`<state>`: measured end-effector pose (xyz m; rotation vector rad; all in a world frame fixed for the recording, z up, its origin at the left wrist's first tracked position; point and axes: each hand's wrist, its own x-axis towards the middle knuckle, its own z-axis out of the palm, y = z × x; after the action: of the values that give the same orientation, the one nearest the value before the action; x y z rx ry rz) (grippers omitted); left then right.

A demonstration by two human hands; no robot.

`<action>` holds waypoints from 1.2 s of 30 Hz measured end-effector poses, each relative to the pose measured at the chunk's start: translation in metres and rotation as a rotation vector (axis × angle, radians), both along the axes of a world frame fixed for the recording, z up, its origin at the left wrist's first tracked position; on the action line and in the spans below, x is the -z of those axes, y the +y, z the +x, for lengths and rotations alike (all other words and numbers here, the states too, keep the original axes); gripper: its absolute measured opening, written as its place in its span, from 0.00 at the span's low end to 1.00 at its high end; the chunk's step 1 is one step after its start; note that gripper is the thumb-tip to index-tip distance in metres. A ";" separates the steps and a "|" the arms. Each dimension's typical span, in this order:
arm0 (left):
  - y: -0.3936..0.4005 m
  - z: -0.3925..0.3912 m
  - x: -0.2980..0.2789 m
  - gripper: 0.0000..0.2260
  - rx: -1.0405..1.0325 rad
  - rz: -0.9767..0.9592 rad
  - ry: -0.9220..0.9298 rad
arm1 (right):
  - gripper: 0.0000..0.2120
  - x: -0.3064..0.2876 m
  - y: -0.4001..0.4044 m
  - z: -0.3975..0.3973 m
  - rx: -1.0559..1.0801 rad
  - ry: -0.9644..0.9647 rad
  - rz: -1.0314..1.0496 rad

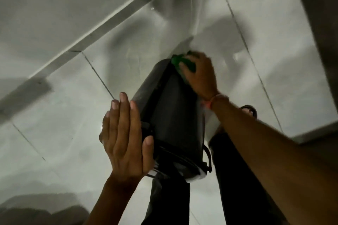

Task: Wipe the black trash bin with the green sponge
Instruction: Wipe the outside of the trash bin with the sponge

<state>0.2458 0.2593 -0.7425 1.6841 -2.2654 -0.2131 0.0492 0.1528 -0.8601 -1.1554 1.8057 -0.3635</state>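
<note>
The black trash bin (172, 115) lies tilted across my legs, its base pointing away from me and its rim end near my knees. My left hand (124, 137) clasps the bin's left side near the rim, fingers flat on the wall and thumb on the upper face. My right hand (201, 75) presses the green sponge (182, 63) against the far end of the bin's upper face. Only part of the sponge shows from under my fingers, and it is blurred.
White floor tiles (73, 115) with dark grout lines spread all around, and a grey strip (102, 27) runs diagonally at the upper left. My dark trouser legs (237, 179) are under the bin. A foot in a dark sandal (248, 110) shows behind my right forearm. A dark wall edge (321, 23) rises at the right.
</note>
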 end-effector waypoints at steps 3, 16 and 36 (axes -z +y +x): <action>-0.005 0.003 0.005 0.26 -0.060 0.005 0.029 | 0.15 0.004 -0.019 0.011 -0.026 -0.065 0.006; -0.009 0.024 0.009 0.27 -0.147 0.022 0.096 | 0.15 -0.005 -0.049 0.048 -0.284 -0.086 0.062; 0.014 0.013 0.005 0.28 -0.406 0.049 0.208 | 0.18 -0.087 0.092 0.036 -0.353 -0.477 -0.289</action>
<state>0.2586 0.2728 -0.7471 1.9979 -1.7416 -0.3330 0.0852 0.2453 -0.7734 -1.4162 1.1358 -0.6428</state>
